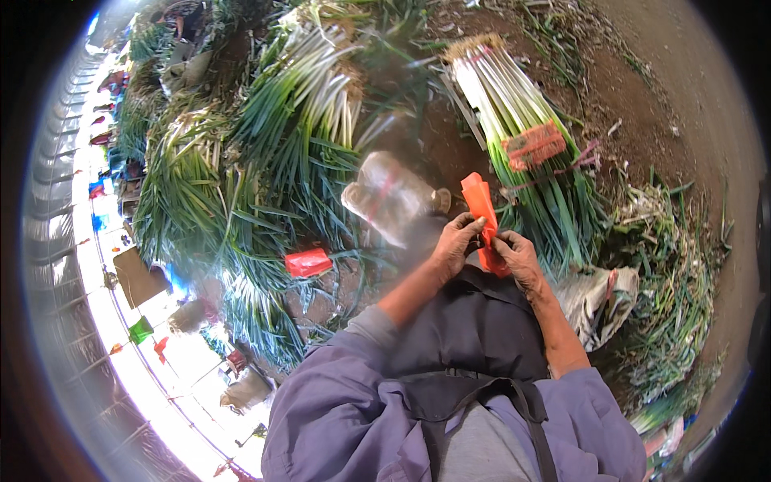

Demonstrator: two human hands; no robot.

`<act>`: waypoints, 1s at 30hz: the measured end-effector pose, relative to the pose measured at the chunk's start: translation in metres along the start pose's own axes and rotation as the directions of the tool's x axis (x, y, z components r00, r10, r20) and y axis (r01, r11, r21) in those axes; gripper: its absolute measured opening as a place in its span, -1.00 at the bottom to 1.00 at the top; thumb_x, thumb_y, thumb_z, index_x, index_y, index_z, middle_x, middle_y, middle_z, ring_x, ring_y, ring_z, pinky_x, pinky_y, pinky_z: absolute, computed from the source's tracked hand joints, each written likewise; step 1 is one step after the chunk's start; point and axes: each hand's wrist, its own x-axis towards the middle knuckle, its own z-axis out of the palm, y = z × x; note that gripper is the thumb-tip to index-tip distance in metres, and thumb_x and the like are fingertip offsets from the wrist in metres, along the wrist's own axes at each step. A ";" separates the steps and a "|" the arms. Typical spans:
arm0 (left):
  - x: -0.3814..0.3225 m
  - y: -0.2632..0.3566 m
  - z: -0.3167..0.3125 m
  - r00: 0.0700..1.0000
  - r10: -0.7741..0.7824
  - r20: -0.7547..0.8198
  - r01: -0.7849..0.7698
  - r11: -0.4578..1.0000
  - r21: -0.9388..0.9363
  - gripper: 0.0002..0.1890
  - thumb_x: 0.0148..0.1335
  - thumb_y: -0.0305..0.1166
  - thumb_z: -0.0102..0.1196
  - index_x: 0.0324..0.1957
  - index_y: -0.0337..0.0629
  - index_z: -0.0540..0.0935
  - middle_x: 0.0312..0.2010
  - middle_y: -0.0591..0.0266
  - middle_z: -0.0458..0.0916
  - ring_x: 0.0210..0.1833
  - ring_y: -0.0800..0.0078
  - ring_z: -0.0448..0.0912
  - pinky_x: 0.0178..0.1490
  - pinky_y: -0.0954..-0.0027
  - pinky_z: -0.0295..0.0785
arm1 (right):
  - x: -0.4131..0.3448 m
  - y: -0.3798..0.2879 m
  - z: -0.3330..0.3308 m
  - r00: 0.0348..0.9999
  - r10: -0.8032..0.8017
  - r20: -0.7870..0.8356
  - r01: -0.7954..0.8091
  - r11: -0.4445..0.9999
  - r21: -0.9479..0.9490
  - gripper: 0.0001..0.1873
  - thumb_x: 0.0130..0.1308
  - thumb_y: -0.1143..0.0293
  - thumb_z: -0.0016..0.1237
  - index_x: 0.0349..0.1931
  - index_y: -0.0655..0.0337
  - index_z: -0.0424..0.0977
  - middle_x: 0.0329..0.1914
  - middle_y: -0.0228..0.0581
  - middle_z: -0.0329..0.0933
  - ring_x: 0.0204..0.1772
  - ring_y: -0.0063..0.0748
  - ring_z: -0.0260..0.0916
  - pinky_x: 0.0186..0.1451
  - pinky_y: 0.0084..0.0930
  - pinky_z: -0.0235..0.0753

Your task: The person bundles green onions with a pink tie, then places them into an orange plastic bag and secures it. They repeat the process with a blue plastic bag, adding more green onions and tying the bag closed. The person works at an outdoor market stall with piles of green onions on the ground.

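Between my two hands is an orange-red strip of thin, plastic-like material (480, 202), held upright above my lap. My left hand (459, 240) pinches its left edge between thumb and fingers. From the right, my right hand (517, 256) pinches the same strip lower down. Beyond it lies a large bundle of green onions or leeks (506, 96), roots away from me, with an orange mesh band (534, 146) around it and pink ties. A wrapped whitish bundle (388, 196) lies on the ground left of my hands.
Loose piles of long green onions (307, 102) cover the ground at the left. A red packet (308, 262) lies near them. On the right are a crumpled pale sack (596, 304) and a heap of leafy trimmings (674, 283). Bare soil (638, 114) shows at the upper right.
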 end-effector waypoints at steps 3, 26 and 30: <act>0.005 0.017 0.008 0.998 0.065 0.005 -0.065 0.996 -0.057 -0.73 0.36 -0.28 0.29 -0.01 -0.19 0.61 -0.18 0.30 0.66 -0.20 0.52 0.58 -0.12 0.45 0.49 | 0.009 -0.015 -0.002 0.999 0.034 -0.033 -0.035 0.999 -0.038 -0.82 0.47 0.40 0.11 -0.05 0.32 0.59 -0.26 -0.43 0.60 -0.20 -0.65 0.50 -0.10 -0.66 0.49; 0.019 0.166 -0.090 0.885 0.430 -0.177 -0.451 0.887 -0.101 -0.60 0.39 -0.36 0.23 0.21 -0.25 0.58 0.06 0.25 0.67 0.06 0.47 0.62 0.10 0.43 0.54 | 0.134 -0.114 0.127 0.977 -0.210 0.029 0.194 0.941 0.276 -0.73 0.42 0.39 0.07 0.03 0.34 0.55 -0.03 -0.26 0.64 0.03 -0.48 0.55 0.17 -0.48 0.52; 0.025 0.160 -0.122 0.895 0.379 -0.235 -0.398 0.916 -0.040 -0.60 0.34 -0.29 0.28 0.13 -0.30 0.61 -0.13 0.28 0.67 -0.22 0.56 0.56 -0.12 0.48 0.50 | 0.134 -0.128 0.126 0.959 -0.280 0.054 0.244 0.905 0.348 -0.78 0.41 0.40 0.09 -0.01 0.28 0.57 -0.07 -0.31 0.66 -0.02 -0.56 0.56 0.16 -0.53 0.54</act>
